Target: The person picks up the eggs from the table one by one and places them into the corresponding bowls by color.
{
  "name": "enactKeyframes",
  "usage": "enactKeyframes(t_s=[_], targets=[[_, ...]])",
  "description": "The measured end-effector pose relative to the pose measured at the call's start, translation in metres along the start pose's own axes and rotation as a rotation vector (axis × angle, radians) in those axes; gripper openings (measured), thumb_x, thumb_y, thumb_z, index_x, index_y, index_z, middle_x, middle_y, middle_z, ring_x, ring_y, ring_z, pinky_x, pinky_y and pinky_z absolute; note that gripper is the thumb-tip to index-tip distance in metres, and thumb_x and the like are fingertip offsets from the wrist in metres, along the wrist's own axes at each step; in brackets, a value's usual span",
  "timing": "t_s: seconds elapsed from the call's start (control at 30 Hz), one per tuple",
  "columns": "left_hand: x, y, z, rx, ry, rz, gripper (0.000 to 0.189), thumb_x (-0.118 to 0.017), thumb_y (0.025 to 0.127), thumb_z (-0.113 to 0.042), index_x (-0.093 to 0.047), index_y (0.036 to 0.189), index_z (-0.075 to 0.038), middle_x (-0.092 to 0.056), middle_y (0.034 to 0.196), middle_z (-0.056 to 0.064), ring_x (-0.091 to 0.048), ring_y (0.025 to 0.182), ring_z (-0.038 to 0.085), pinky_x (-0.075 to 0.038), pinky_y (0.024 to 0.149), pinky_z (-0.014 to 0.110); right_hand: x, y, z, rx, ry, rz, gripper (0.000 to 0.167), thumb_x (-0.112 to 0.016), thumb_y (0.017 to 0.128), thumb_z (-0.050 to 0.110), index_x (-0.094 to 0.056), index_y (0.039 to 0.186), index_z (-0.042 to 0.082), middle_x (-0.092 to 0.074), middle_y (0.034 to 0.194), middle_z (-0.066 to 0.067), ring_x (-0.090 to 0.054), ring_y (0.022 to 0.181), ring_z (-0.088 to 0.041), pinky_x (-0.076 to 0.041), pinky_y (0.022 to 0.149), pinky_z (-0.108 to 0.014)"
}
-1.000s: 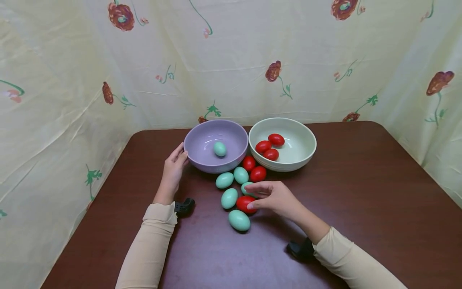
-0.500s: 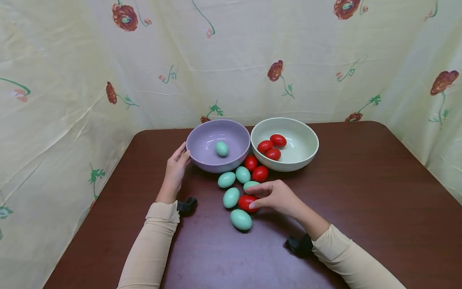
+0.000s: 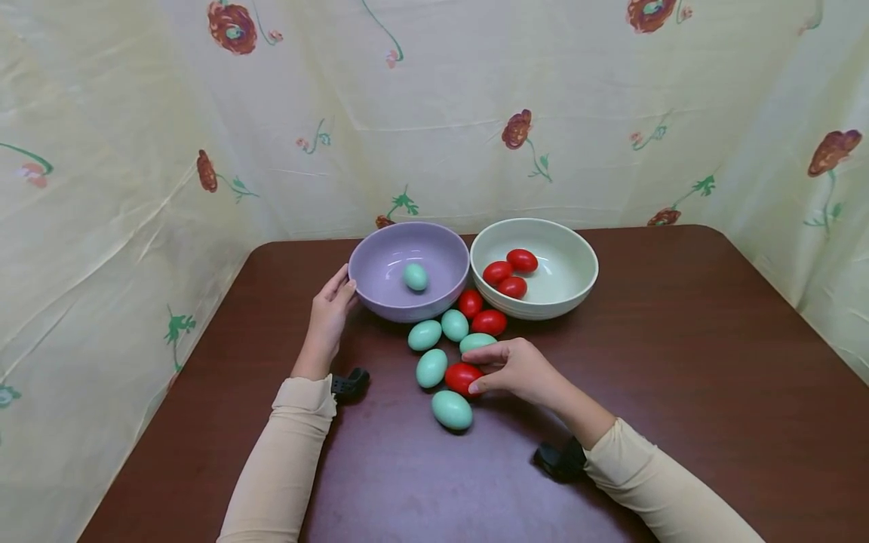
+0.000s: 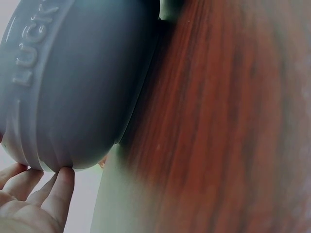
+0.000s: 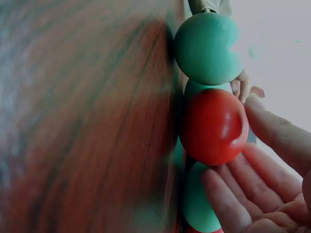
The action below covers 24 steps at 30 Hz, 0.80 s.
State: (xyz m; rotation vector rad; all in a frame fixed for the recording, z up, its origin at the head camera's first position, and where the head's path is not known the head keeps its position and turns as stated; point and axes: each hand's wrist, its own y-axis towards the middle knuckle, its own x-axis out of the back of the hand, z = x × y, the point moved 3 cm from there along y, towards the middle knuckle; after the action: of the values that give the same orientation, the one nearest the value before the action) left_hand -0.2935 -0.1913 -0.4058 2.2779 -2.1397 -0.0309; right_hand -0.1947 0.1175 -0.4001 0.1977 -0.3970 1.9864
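Curling about a red egg (image 3: 462, 378), parted by just its breadth, the fingertips (image 5: 221, 191) of the right hand (image 3: 523, 371) seemed to pinch it on the table (image 3: 679, 339); I thought one slip could send it rolling into the green eggs (image 3: 452, 410). Farther out, the left hand (image 3: 329, 313) touched the purple bowl (image 3: 370, 264) with straight fingers (image 4: 60, 194), where overpushing might jostle the pale bowl (image 3: 566, 271).

The left sleeve (image 3: 280, 471) is plain cream, wrinkled beside its broad left cuff (image 3: 303, 396); the right sleeve (image 3: 668, 483) matches, ending in a similar right cuff (image 3: 619, 452). Both the left wrist camera (image 3: 351, 385) and right wrist camera (image 3: 560, 461) are black.
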Motion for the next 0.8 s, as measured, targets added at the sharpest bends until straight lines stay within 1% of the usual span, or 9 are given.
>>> enactKeyframes(t_s=[0.2,0.3,0.4,0.53,0.8], targets=[[-0.0005,0.0029,0.0009,-0.001,-0.019,0.012,0.053,-0.046,0.106,-0.019,-0.031,0.156,-0.009,-0.033,0.162,0.008,-0.039,0.146,0.02,-0.036,0.119,0.038,-0.0011,0.0022,-0.0031,0.005,-0.041,-0.006,0.045,-0.083,0.08,0.013,-0.071,0.122,0.002,-0.073,0.118,-0.014,-0.066,0.105,-0.018,-0.059,0.079,-0.021],[0.0002,0.0027,0.0005,-0.002,-0.014,0.011,0.053,-0.045,0.106,-0.019,-0.03,0.157,-0.009,-0.032,0.162,0.008,-0.038,0.146,0.02,-0.035,0.12,0.039,-0.0014,0.0031,-0.003,0.002,-0.07,-0.011,0.044,-0.084,0.079,0.015,-0.072,0.12,0.004,-0.074,0.115,-0.012,-0.064,0.102,-0.017,-0.057,0.076,-0.02],[-0.0001,0.0024,-0.0008,-0.002,-0.016,0.009,0.054,-0.046,0.106,-0.018,-0.03,0.156,-0.009,-0.032,0.162,0.009,-0.039,0.146,0.021,-0.036,0.119,0.039,-0.001,0.003,-0.0023,-0.018,-0.092,-0.024,0.042,-0.084,0.079,0.016,-0.074,0.118,0.007,-0.075,0.111,-0.009,-0.062,0.099,-0.016,-0.057,0.074,-0.021],[-0.0004,0.0018,-0.0017,-0.001,-0.018,0.007,0.054,-0.046,0.106,-0.018,-0.03,0.156,-0.008,-0.032,0.162,0.009,-0.039,0.146,0.021,-0.036,0.119,0.039,-0.0007,0.0026,-0.0015,-0.04,-0.109,-0.043,0.04,-0.085,0.078,0.018,-0.075,0.116,0.009,-0.076,0.108,-0.005,-0.06,0.102,-0.016,-0.056,0.074,-0.022],[-0.0008,0.0014,-0.0013,0.001,-0.019,0.008,0.054,-0.046,0.106,-0.018,-0.03,0.156,-0.008,-0.032,0.162,0.009,-0.039,0.146,0.021,-0.036,0.119,0.039,0.0011,0.0,0.0016,-0.021,-0.097,-0.053,0.041,-0.084,0.079,0.021,-0.075,0.116,0.007,-0.077,0.108,-0.007,-0.062,0.107,-0.018,-0.055,0.079,-0.021]])
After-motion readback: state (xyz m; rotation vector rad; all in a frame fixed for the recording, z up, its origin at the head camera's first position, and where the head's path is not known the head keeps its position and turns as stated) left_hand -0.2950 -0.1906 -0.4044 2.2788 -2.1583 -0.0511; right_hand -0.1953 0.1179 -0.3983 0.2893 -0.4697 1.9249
